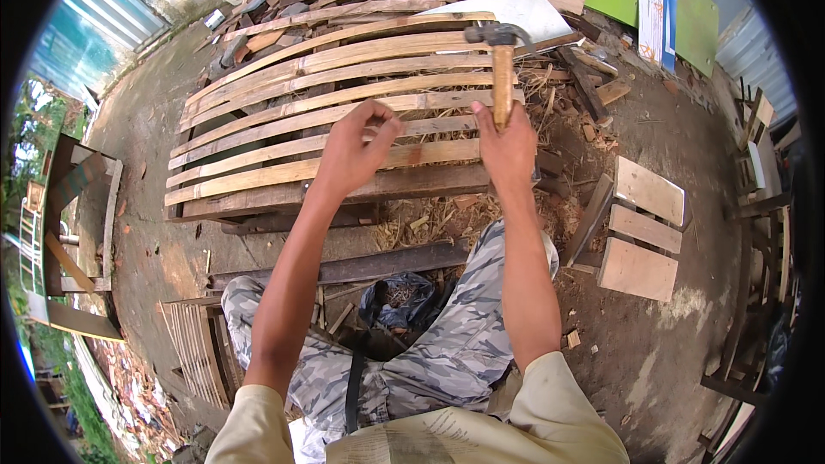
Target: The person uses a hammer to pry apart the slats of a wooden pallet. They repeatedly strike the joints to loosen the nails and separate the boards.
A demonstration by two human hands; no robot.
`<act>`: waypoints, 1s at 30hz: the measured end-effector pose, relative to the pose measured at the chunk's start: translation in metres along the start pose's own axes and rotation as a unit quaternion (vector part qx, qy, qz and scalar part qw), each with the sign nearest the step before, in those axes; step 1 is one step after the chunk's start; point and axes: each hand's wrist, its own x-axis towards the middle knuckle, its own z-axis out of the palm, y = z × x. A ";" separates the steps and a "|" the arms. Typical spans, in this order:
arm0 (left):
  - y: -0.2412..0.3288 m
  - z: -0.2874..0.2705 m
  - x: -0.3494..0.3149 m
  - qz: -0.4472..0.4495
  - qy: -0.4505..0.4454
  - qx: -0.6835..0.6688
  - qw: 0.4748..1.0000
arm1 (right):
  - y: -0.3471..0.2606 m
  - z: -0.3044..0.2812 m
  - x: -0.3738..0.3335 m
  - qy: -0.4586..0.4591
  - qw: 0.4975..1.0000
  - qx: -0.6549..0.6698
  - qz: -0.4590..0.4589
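My right hand (pixel 509 148) is wrapped round the wooden handle of a claw hammer (pixel 503 82), held upright with its dark metal head at the top. Over the near slats of a low bench-like frame, my left hand (pixel 359 144) is closed, thumb and fingers curled together. Whatever may be between those fingers is too small or hidden to make out. Several long, pale bamboo slats (pixel 318 101) run side by side across the frame, with gaps between them. A dark wooden beam (pixel 404 181) forms its near edge.
Between my legs sits a black plastic bag (pixel 397 299) with small brownish pieces in it. A small slatted wooden piece (pixel 193 348) stands at left, and a pale-topped wooden stool (pixel 640 228) at right. Scrap wood (pixel 292 0) is heaped behind the frame; shavings (pixel 430 222) litter the ground.
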 end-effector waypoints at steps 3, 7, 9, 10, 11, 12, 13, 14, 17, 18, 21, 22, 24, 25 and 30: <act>-0.009 0.042 0.074 0.179 0.039 0.062 0.981 | 0.024 -0.022 0.006 0.087 0.994 0.070 0.021; -0.029 0.078 0.133 0.157 -0.052 0.171 0.971 | 0.046 -0.034 0.011 0.122 0.982 0.108 0.095; -0.027 0.093 0.139 0.112 -0.108 0.197 0.968 | 0.066 -0.035 0.014 0.120 0.979 0.127 0.107; -0.026 0.099 0.139 0.115 -0.122 0.197 0.966 | 0.073 -0.035 0.013 0.117 0.978 0.135 0.107; -0.025 0.103 0.139 0.105 -0.126 0.191 0.968 | 0.077 -0.032 0.012 0.111 0.977 0.143 0.108; -0.025 0.107 0.139 0.094 -0.128 0.185 0.970 | 0.079 -0.029 0.013 0.111 0.976 0.153 0.104; -0.024 0.110 0.140 0.083 -0.131 0.179 0.972 | 0.081 -0.029 0.016 0.098 0.979 0.145 0.105; -0.029 0.109 0.142 0.093 -0.128 0.169 0.973 | 0.078 -0.029 0.015 0.082 0.981 0.139 0.105; -0.038 0.108 0.145 0.126 -0.119 0.139 0.975 | 0.086 -0.025 0.017 0.057 0.982 0.139 0.118; -0.038 0.108 0.145 0.138 -0.117 0.130 0.975 | 0.090 -0.024 0.017 0.055 0.979 0.153 0.126; -0.034 0.109 0.143 0.127 -0.122 0.144 0.974 | 0.098 -0.023 0.019 0.051 0.978 0.161 0.121; -0.031 0.109 0.144 0.116 -0.126 0.156 0.973 | 0.100 -0.023 0.019 0.051 0.980 0.157 0.115; -0.036 0.108 0.144 0.136 -0.113 0.149 0.973 | 0.097 -0.022 0.019 0.040 0.981 0.136 0.129; -0.038 0.108 0.144 0.146 -0.106 0.145 0.973 | 0.095 -0.022 0.019 0.035 0.982 0.125 0.137; -0.036 0.111 0.146 0.150 -0.112 0.138 0.973 | 0.084 -0.029 0.018 0.033 0.983 0.106 0.142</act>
